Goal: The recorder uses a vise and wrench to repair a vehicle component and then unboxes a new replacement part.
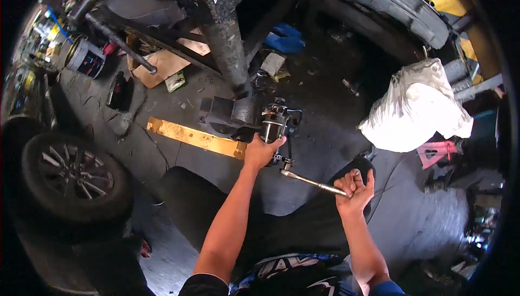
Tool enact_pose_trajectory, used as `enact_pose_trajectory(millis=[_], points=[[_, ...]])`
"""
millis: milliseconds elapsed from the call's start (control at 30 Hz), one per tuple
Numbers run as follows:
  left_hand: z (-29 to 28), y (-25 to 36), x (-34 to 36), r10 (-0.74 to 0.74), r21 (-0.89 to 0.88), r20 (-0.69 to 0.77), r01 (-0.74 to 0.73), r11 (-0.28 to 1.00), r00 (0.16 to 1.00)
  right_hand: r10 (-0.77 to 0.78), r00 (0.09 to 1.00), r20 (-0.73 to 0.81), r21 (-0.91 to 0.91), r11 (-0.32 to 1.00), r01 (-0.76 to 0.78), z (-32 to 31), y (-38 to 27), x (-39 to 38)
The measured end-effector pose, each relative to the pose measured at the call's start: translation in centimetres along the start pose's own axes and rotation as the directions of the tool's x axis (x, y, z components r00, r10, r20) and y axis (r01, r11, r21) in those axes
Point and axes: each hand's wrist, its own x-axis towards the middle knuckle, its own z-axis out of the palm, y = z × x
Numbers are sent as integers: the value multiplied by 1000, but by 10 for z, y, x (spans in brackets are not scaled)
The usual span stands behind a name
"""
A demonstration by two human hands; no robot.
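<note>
In the middle, a motor-like part [271,129] with a black cylindrical body and metal ends stands against a dark grey vise [230,113]. My left hand [261,151] is wrapped round its near end, thumb lying across the black body. A shiny ratchet wrench [311,181] has its head at the near end of this part, and its handle slants toward the right. At the handle's end, my right hand [355,192] has its fingers curled on the grip, with the thumb sticking up. What the ratchet's head sits on is too small to make out.
A yellow metal bar [197,139] lies left of the vise. At left rests a wheel with tyre [76,174]; at right, a white bag [414,106] beside a pink-red stand [436,153]. Behind stands a heavy metal leg [225,47], near cardboard [162,67] and a blue item [285,38].
</note>
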Motion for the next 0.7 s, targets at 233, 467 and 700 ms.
enact_pose_trajectory(millis=[233,467,700], points=[[-4,8,4,-27,92,45,23,995,999,-283,956,-81,11,959,284,13,22,8],[-16,4,4,-6,138,29,2,990,1000,132,991,39,-498,862,-95,18,-3,-7],[-9,11,7,2,108,15,-4,994,1000,623,709,-331,-941,-161,-298,43,-30,29]])
